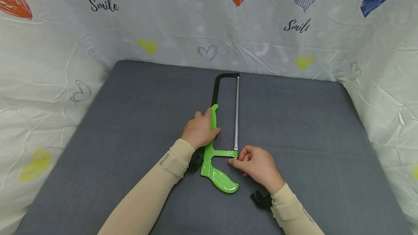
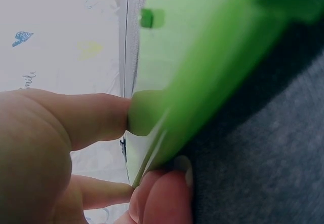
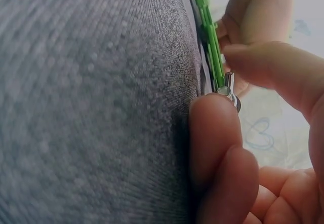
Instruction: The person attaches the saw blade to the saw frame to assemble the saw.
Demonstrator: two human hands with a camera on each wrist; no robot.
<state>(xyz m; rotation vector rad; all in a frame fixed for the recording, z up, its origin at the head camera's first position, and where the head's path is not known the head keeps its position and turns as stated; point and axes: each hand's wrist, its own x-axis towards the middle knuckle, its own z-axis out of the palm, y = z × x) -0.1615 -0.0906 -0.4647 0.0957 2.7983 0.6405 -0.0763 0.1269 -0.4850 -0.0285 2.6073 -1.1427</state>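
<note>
A hacksaw [image 1: 223, 181] lies on the grey cloth, its green grip nearest me. Its black front frame [image 1: 216, 90] reaches away from me, and a long silver blade [image 1: 236, 119] runs along the right side. My left hand [image 1: 200, 130] grips the green upper frame between thumb and fingers. At the near end of the blade, my right hand [image 1: 261, 164] has curled fingers and thumb about a small silver wing nut [image 3: 235, 100]. The right wrist view shows an index fingertip touching this metal piece, with the thumb close on its other side.
Grey cloth covers the table [image 1: 130, 93]. A white curtain [image 1: 183, 28] printed with hearts and the word Smile hangs behind it and along both sides. Black wrist cameras, one of them under the right wrist [image 1: 261, 199], sit low near the cloth.
</note>
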